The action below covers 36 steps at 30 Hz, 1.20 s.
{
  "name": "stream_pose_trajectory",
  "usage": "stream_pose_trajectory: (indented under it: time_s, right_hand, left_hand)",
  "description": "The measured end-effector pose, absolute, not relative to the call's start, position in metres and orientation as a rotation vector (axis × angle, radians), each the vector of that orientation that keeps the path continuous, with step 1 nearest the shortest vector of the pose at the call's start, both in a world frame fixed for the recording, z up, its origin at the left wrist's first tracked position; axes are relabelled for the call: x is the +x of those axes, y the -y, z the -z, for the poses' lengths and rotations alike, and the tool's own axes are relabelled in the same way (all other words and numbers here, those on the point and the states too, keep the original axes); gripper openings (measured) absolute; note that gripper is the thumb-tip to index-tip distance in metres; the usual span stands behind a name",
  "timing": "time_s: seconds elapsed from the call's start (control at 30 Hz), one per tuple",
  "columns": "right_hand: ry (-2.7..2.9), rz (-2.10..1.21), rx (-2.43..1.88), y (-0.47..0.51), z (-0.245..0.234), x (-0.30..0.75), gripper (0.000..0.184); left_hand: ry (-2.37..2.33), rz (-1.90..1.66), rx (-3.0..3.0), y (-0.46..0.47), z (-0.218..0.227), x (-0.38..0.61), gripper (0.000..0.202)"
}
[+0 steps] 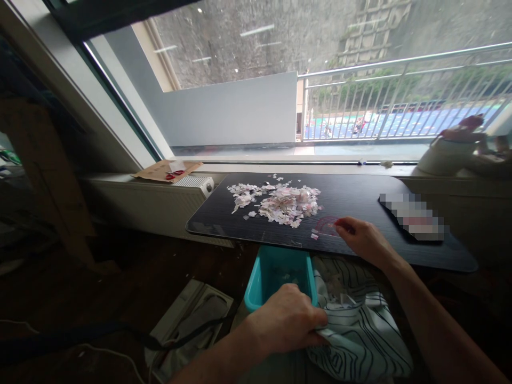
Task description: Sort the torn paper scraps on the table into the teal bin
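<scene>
My left hand (290, 317) is closed on the edge of a white cloth with dark stripes (368, 336), in front of a turquoise plastic bin (251, 288). A few small scraps show inside the bin. My right hand (362, 237) hovers at the near edge of the dark tabletop, thumb and fingers pinched together. What lies between those fingertips is too small to make out. Just left of them is a faint pink round mark (326, 225), beside a small paper scrap (314, 236). Farther left, a loose heap of torn paper pieces (286, 205) spreads over the tabletop (348, 192).
A blurred-out object (414, 218) lies at the tabletop's right. Behind the table's left end are a white radiator (160, 202) and a brown paper sheet (160, 170) with a red item on it. A white bag-like object (444, 154) sits on the right sill.
</scene>
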State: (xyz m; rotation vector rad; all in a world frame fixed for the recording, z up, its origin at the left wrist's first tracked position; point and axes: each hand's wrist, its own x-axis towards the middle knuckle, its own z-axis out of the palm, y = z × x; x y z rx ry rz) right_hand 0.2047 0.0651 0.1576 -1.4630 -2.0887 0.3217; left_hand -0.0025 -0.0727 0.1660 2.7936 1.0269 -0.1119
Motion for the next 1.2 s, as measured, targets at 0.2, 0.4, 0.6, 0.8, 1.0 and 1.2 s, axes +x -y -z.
stream_pose_trajectory:
  time_s: [0.2, 0.4, 0.6, 0.8, 1.0, 1.2]
  right_hand:
    - [2.241, -0.367, -1.269, -0.067, -0.166, 0.170, 0.028]
    - [2.203, -0.154, -1.365, -0.067, -0.163, 0.170, 0.030]
    - [2.290, -0.246, -1.248, -0.047, -0.159, 0.169, 0.027]
    - [2.192, -0.227, -1.317, -0.039, -0.158, 0.175, 0.027]
    - [2.265, -0.466, -1.145, -0.029, -0.158, 0.168, 0.025]
    - [2.113, -0.336, -1.288, -0.039, -0.160, 0.188, 0.029]
  left_hand:
    - [-1.017, 0.114, 2.795, 0.072, -0.166, -0.002, 0.030]
    - [-0.993, 0.118, 2.799, 0.071, -0.167, -0.002, 0.030]
    - [-0.996, 0.147, 2.769, 0.071, -0.170, 0.001, 0.030]
    - [-0.984, 0.089, 2.788, 0.070, -0.167, 0.002, 0.031]
    - [-1.009, 0.147, 2.770, 0.069, -0.167, 0.005, 0.029]
    - [-0.995, 0.144, 2.782, 0.070, -0.169, -0.001, 0.030]
